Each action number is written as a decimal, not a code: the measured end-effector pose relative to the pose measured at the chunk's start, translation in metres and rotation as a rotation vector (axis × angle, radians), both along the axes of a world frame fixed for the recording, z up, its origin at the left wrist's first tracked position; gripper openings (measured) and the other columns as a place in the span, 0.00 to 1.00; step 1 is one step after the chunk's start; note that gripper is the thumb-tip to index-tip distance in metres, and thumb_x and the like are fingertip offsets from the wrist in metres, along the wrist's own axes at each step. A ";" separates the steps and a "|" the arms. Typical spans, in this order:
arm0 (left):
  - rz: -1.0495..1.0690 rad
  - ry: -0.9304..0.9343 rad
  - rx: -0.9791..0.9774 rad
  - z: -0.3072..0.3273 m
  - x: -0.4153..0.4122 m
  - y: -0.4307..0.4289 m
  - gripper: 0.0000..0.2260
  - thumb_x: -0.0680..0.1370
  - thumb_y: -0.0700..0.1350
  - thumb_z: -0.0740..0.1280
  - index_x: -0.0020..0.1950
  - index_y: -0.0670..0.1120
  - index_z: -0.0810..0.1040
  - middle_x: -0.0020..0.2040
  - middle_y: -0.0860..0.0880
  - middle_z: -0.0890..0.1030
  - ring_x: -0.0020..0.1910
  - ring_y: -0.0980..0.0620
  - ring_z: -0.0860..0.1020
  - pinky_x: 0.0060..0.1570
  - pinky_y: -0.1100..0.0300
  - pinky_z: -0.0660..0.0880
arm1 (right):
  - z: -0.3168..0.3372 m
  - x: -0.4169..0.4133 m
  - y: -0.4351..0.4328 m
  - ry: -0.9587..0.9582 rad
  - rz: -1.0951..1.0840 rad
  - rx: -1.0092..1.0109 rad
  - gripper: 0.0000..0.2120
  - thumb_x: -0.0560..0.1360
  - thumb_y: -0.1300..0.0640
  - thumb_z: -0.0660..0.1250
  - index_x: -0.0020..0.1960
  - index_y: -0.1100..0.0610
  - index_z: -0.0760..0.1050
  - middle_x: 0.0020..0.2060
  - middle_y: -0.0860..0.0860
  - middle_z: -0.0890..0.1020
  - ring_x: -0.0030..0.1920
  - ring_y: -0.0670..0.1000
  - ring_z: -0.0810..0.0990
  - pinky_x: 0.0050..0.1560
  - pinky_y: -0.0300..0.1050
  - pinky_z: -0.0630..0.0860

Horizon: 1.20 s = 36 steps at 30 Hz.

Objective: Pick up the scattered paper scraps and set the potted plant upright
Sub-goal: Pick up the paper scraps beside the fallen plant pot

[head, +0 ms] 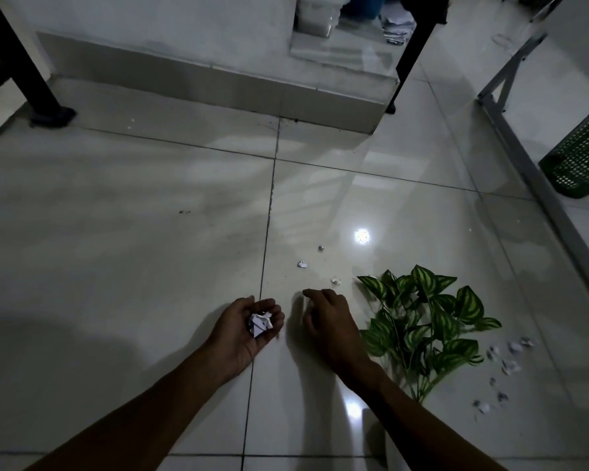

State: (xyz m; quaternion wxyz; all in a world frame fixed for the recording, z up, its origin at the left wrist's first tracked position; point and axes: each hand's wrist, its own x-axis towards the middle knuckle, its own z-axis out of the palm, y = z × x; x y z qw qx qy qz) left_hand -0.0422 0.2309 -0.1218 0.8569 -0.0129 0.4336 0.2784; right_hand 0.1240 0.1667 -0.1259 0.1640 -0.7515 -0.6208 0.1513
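My left hand is cupped palm-up over the floor tiles and holds a bunch of crumpled white paper scraps. My right hand hovers just to its right, fingers curled downward, with nothing visible in it. Three small scraps lie on the floor beyond the right hand: one, one and one. The potted plant lies on its side to the right, green striped leaves spread on the floor; its pot is hidden behind my right forearm. Several more scraps lie right of the plant.
A green mesh basket stands at the far right behind a slanted metal frame leg. A tiled step runs across the back. Black table legs stand at far left and centre right.
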 end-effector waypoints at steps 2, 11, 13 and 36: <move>0.018 0.006 0.008 0.002 -0.003 0.001 0.17 0.81 0.46 0.58 0.45 0.34 0.78 0.35 0.39 0.85 0.45 0.42 0.79 0.34 0.54 0.83 | 0.000 -0.003 -0.004 -0.033 0.017 -0.004 0.18 0.77 0.61 0.60 0.66 0.55 0.72 0.60 0.53 0.76 0.59 0.54 0.72 0.53 0.45 0.74; 0.077 0.048 0.010 0.003 -0.023 0.002 0.17 0.82 0.46 0.57 0.46 0.34 0.78 0.39 0.38 0.83 0.44 0.44 0.79 0.33 0.55 0.83 | -0.004 -0.039 -0.014 -0.026 0.081 0.015 0.19 0.77 0.47 0.59 0.65 0.53 0.73 0.59 0.51 0.77 0.58 0.51 0.74 0.51 0.41 0.75; 0.070 0.059 0.007 0.003 -0.027 0.001 0.18 0.82 0.46 0.56 0.46 0.34 0.78 0.44 0.38 0.80 0.45 0.43 0.79 0.33 0.54 0.83 | -0.009 -0.049 -0.018 -0.085 0.151 -0.003 0.19 0.76 0.47 0.62 0.66 0.52 0.72 0.60 0.52 0.76 0.59 0.52 0.73 0.49 0.42 0.77; -0.223 0.146 0.117 0.002 -0.013 -0.010 0.17 0.78 0.51 0.63 0.42 0.44 0.87 0.42 0.42 0.87 0.40 0.47 0.86 0.37 0.56 0.81 | 0.053 -0.070 -0.008 0.615 0.002 0.158 0.12 0.77 0.59 0.62 0.55 0.45 0.76 0.48 0.40 0.83 0.50 0.39 0.82 0.47 0.31 0.79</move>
